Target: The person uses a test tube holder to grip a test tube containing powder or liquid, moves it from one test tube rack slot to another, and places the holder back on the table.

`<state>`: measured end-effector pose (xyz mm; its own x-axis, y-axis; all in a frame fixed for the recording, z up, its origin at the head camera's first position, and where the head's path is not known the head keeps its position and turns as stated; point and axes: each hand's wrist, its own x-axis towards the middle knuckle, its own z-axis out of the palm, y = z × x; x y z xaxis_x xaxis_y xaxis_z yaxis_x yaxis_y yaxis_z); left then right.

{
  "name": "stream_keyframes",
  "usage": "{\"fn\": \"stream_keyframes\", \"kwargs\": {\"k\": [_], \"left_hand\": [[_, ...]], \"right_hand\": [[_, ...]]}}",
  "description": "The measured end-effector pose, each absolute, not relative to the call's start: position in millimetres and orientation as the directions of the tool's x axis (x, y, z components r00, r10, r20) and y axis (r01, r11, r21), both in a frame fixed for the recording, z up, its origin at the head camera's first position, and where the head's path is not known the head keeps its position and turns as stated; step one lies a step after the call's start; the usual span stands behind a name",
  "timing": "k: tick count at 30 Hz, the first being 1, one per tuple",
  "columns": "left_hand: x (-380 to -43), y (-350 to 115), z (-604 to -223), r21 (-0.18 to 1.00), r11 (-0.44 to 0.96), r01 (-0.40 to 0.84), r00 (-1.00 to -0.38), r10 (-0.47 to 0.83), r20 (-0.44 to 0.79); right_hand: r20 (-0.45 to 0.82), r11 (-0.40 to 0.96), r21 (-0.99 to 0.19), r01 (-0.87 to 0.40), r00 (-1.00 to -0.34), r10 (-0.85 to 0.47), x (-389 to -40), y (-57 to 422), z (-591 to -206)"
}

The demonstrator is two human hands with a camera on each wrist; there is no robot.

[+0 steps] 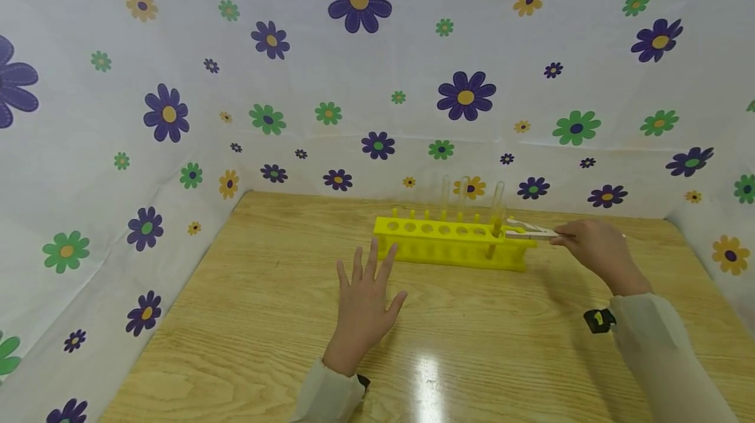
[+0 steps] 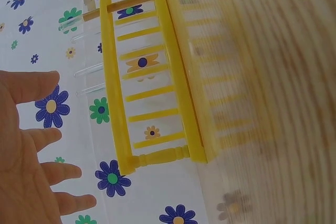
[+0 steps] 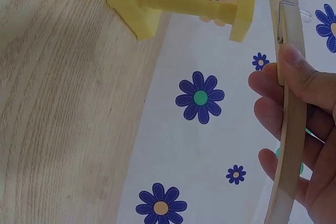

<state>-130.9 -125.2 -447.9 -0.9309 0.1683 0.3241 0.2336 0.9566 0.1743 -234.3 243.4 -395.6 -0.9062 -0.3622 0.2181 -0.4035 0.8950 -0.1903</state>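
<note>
A yellow test tube rack point(image 1: 448, 254) stands on the wooden table, with a row of round holes along its top. At its right end a glass test tube point(image 1: 499, 197) with brown liquid stands in a hole, tilted slightly. My right hand point(image 1: 603, 254) grips a wooden test tube clamp point(image 3: 294, 129), thumb pressing near its metal spring in the right wrist view. The clamp's far end reaches that tube, at the rack's right end. In front of the rack's left end, my left hand point(image 1: 364, 305) is spread with straight fingers and holds nothing.
Two clear test tubes point(image 1: 445, 195) stand farther left in the rack. Yellow pegs point(image 1: 395, 212) line its back edge. Behind the table point(image 1: 265, 318) hangs a white flower-patterned sheet point(image 1: 330, 75), which also covers both sides.
</note>
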Motion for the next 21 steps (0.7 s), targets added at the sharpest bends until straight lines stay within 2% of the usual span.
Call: {"fn": "stream_keyframes", "kwargs": {"k": [21], "left_hand": [[-129.6,-124.4,-448.6,0.169,0.958,0.233,-0.933,0.171,0.316]], "right_hand": [[0.211,0.899,-0.195,-0.393,-0.912,-0.353,-240.3,236.9,-398.2]]}}
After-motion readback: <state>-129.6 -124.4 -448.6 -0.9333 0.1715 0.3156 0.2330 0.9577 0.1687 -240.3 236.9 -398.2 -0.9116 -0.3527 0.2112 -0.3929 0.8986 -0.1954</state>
